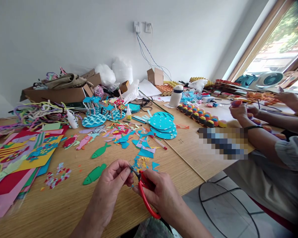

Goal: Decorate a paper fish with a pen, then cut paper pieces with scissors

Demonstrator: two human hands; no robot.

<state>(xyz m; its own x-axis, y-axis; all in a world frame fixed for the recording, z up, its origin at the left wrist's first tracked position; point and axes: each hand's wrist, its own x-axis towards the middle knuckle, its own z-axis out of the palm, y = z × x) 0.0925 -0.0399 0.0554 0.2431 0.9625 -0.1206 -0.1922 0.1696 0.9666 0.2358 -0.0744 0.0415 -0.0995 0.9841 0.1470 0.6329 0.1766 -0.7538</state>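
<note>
My right hand (162,193) grips a pair of red-handled scissors (145,202) over the table's front edge. Their dark blades point up and left, toward the fingertips of my left hand (115,180). Thumb and fingers of that hand are pinched together at the blade tips; whatever lies between them is too small or hidden to name. Two green paper fish, one nearer (94,175) and one farther (100,151), lie just left of my hands. Beyond my fingers are blue paper scraps (146,152) and yellow trimmings (144,162).
Coloured paper sheets (43,153) are stacked at left, near a pile of pipe cleaners (47,115). Blue discs (161,120), a glue bottle (128,113) and a white bottle (176,96) stand farther back. A thin stick (185,160) crosses the table. At right, another person's hands (239,110) hold a coloured piece.
</note>
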